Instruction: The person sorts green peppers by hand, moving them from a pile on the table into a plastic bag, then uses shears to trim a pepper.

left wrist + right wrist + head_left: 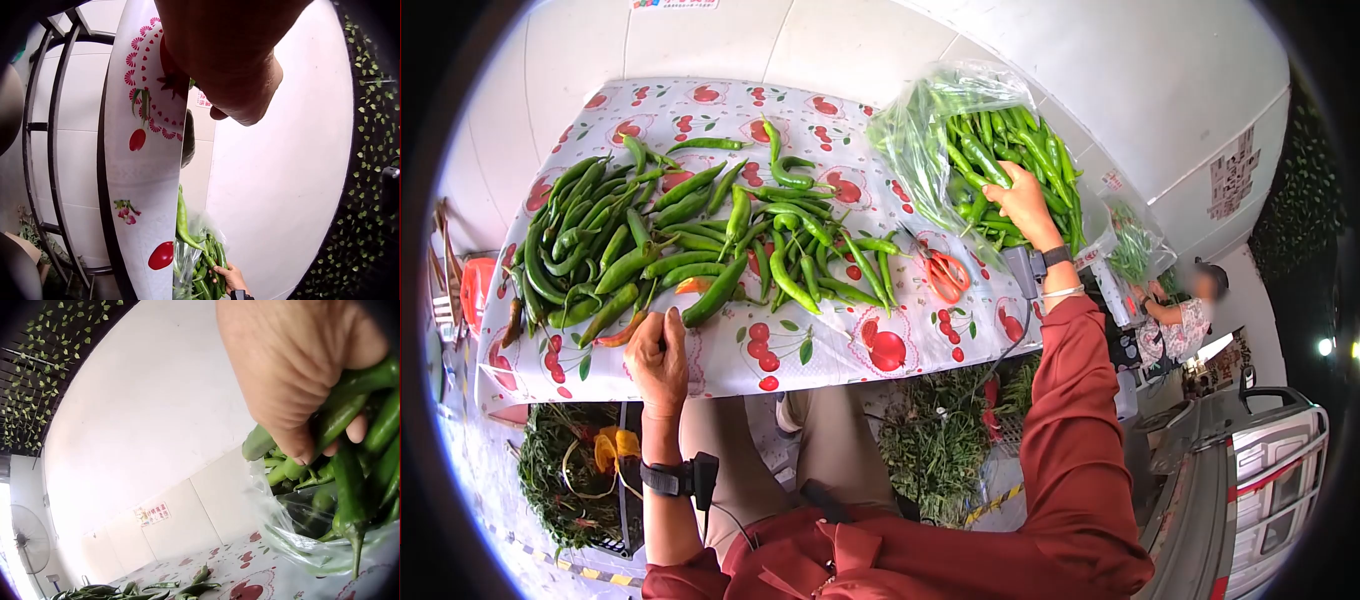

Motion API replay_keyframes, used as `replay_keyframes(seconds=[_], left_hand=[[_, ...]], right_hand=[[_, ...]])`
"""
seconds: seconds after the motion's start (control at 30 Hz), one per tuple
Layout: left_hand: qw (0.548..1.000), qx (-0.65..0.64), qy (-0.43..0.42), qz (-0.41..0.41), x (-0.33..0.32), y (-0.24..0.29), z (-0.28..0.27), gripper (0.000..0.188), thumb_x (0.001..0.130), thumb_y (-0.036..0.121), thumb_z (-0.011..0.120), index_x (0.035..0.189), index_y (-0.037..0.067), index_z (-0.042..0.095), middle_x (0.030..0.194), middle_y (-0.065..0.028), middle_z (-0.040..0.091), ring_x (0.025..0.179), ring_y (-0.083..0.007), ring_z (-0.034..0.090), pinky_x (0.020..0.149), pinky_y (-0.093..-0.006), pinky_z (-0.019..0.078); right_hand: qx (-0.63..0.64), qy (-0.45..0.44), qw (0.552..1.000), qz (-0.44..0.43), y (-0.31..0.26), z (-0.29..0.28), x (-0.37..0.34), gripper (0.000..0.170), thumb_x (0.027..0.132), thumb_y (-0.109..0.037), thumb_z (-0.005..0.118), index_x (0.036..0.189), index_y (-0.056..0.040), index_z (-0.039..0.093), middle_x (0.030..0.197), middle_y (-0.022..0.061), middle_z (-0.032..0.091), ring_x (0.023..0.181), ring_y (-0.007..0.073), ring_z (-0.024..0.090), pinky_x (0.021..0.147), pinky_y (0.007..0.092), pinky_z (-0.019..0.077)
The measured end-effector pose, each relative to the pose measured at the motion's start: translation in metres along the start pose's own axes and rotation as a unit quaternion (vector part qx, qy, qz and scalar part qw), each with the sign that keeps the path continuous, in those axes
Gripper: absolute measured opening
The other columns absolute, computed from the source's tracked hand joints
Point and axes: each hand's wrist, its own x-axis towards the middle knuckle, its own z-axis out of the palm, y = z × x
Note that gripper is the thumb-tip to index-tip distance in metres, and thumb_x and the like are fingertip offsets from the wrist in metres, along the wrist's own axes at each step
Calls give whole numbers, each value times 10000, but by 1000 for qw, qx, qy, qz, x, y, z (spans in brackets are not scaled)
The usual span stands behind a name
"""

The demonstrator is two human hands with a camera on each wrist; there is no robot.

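At the mouth of a clear plastic bag (915, 150), my right hand (1022, 205) grips green chili peppers (340, 419), its thumb and fingers curled round them. More long green peppers (1040, 150) fill the bag, which lies on its side at the table's right end. My left hand (658, 360) rests at the front edge of the table in a loose fist, with nothing showing in it. Just beyond it lie a reddish pepper (622, 331) and a big green pepper (718, 293). These belong to a wide spread of loose green peppers (585, 235) across the left and middle.
Scissors with orange-red handles (946, 276) lie on the fruit-print tablecloth (840, 355) between the loose peppers and the bag. A white wall (830, 45) rises behind the table. Cut greenery (935, 440) lies on the floor below. Another person (1185, 320) sits at the far right.
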Motion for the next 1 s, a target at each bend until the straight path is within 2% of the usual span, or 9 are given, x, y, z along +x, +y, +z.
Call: replay_keyframes(seconds=[0.07,0.13,0.57,0.67,0.73,0.77,0.87,0.93,1.0], left_hand=[[1000,-2,2,0,0,0,0,297,904,107,532,649,-17,444,571,-71,442,539,-140,397,526,-275,356],[1000,-18,15,10,1,2,2,317,889,96,561,650,-3,379,567,-118,350,513,-218,303,493,-323,325],[1000,-21,19,8,0,1,2,319,887,95,565,645,-4,382,563,-118,358,508,-230,316,495,-330,328],[1000,-22,18,13,0,3,1,318,885,91,565,644,-5,383,562,-120,357,508,-234,317,495,-330,328],[1000,-17,16,7,0,3,1,309,884,86,565,645,-6,390,562,-122,361,508,-236,324,497,-331,332],[1000,-18,16,6,0,3,2,309,884,86,565,645,-6,390,562,-122,361,508,-236,324,497,-331,332],[1000,-16,18,8,0,2,1,298,880,78,565,647,-7,400,564,-123,370,507,-244,332,498,-331,336],[999,-23,18,17,0,2,1,288,876,70,567,648,-9,408,566,-128,381,505,-259,343,500,-334,340],[999,-25,18,16,0,3,1,285,873,65,567,648,-10,410,567,-130,385,504,-265,351,500,-336,341]], right_hand=[[100,8,995,3,4,1,-1,402,775,-79,642,1164,-28,551,863,37,628,611,94,597,450,250,436],[104,12,994,4,6,-1,-2,407,789,-80,629,1183,-34,535,870,36,629,622,92,599,450,238,432],[195,-78,976,60,-3,-33,0,481,836,-136,610,1278,-61,436,886,25,597,718,90,574,494,230,428],[58,-38,996,54,-5,-32,5,498,821,-131,614,1280,-40,445,857,45,606,672,91,566,490,238,423],[-170,-5,983,-71,6,-29,20,494,811,-116,603,1271,-15,455,777,66,599,579,106,549,481,261,417],[-170,-5,983,-70,-2,-28,22,494,811,-116,603,1271,-15,455,777,66,599,579,106,549,481,261,417],[-211,-48,976,-28,-24,-25,30,497,808,-99,591,1275,-1,452,705,84,580,503,133,529,479,285,418],[-236,-68,969,-35,-36,-23,36,356,754,-116,586,1101,-36,573,1008,220,619,951,374,586,815,427,463],[-273,-68,959,-31,-47,-19,45,332,750,-113,573,1072,-37,585,1013,212,621,953,373,586,816,430,463]])
